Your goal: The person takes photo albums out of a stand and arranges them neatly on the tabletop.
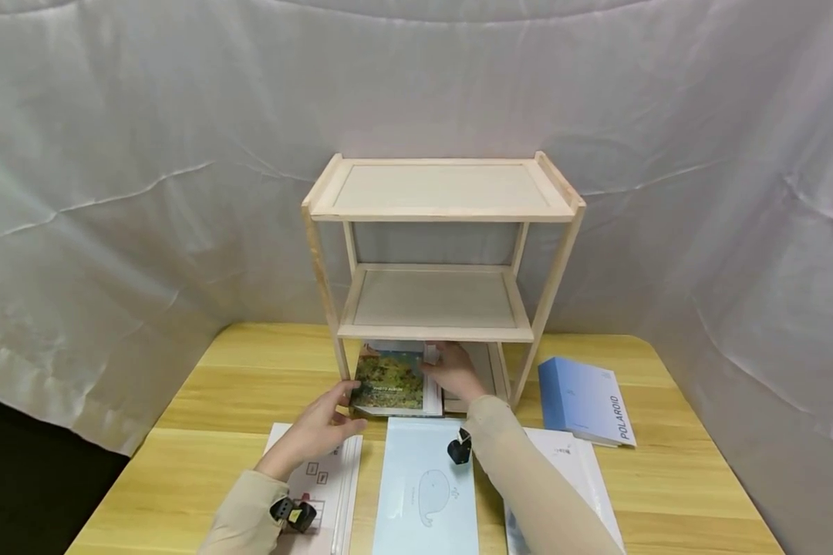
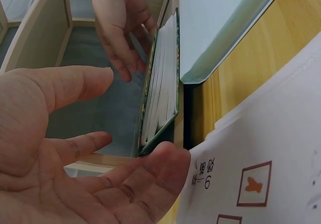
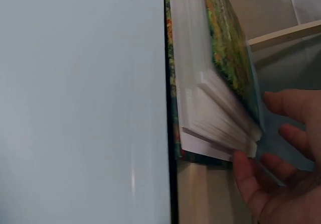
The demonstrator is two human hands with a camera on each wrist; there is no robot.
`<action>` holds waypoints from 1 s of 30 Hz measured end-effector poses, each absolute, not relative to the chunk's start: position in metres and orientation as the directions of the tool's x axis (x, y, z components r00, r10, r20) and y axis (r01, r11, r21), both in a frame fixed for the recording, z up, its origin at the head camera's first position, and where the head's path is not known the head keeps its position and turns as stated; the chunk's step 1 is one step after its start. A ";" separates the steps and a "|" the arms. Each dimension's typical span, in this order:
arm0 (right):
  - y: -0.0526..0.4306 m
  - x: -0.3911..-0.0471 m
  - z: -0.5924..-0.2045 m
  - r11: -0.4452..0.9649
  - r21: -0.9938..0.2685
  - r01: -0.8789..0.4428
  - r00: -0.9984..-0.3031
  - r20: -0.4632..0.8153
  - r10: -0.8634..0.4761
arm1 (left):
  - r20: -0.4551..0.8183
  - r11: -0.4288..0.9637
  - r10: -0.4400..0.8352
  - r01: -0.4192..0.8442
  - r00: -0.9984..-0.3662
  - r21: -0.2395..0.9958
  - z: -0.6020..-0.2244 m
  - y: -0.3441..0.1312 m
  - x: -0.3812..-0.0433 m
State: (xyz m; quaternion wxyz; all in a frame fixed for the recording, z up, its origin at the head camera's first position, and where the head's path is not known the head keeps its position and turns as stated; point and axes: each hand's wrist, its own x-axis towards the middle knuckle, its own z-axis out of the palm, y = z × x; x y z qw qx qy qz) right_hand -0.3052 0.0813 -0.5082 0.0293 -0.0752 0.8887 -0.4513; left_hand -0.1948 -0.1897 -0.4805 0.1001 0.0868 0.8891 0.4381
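A photo album [image 1: 389,381] with a painted green-and-yellow cover lies on the bottom board of a wooden three-tier shelf [image 1: 436,333], toward its left side. Its white page edges [image 2: 161,83] show in the left wrist view, and the cover [image 3: 228,48] stands partly lifted in the right wrist view. My left hand [image 1: 315,432] is at the album's left front corner, fingertips touching it, thumb apart. At the other side, my right hand [image 1: 454,374] reaches under the middle board. Its fingertips touch the page corner, with the thumb off the cover.
In front of the shelf lie a pale blue album with a whale [image 1: 425,482], a white-and-pink album [image 1: 333,493] to its left and a white one [image 1: 583,470] partly under my right forearm. A blue Polaroid album [image 1: 593,401] sits right of the shelf. Grey curtain [image 1: 180,193] surrounds the table.
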 end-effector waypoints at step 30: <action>0.080 -0.309 -0.510 0.561 -0.827 0.035 -0.988 -0.113 -0.104 | -0.098 0.595 0.250 0.073 -0.963 0.800 -0.482 -0.183 -0.198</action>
